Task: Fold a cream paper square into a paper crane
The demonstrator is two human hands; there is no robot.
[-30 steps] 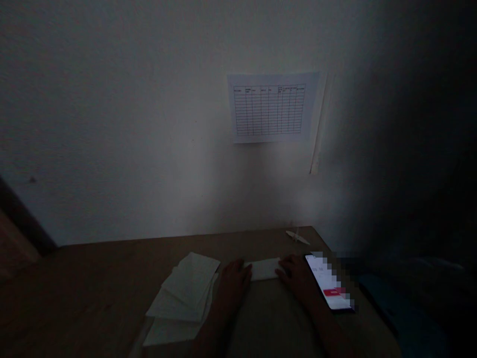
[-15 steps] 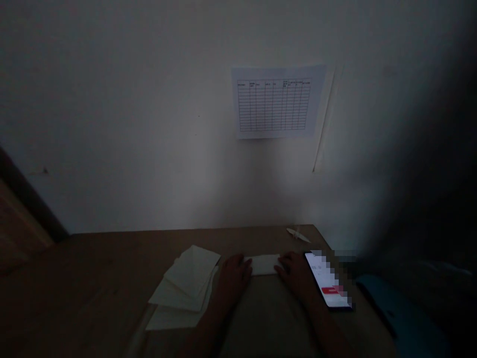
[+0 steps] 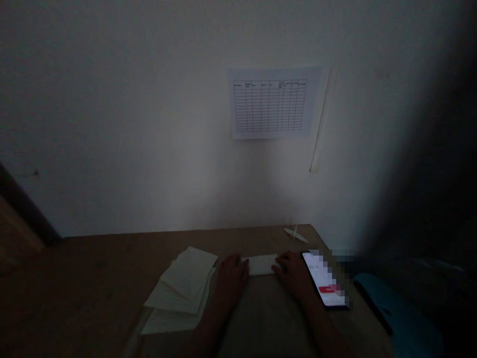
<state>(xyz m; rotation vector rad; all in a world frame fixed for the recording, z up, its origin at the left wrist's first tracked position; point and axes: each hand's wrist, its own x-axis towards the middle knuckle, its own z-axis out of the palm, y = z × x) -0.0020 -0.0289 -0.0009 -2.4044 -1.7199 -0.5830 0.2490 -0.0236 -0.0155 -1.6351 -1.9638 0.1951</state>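
A white sheet of paper folded into a narrow strip [image 3: 261, 265] lies flat on the table between my two hands. My left hand [image 3: 233, 272] is at the strip's left end, fingers curled over it and thumb along the near edge. At the right end my right hand [image 3: 291, 271] grips it the same way, with thumb and fingertips at the corner. The light is dim, so the undersides of the fingers are hidden. Just left of my left forearm lies a fanned pile of pale paper sheets [image 3: 186, 278].
A phone [image 3: 325, 286] with a lit screen lies right of my right hand. Behind it, near the wooden table's [image 3: 97, 283] back edge, sits a small white folded-paper piece [image 3: 296, 234] with pointed wings. A printed chart [image 3: 274, 103] hangs on the wall. A blue rounded object [image 3: 402, 313] is beyond the right edge.
The view has shifted slightly, so most things sit a little further left. Both hands stay at the ends of the folded paper, with hardly any visible movement.
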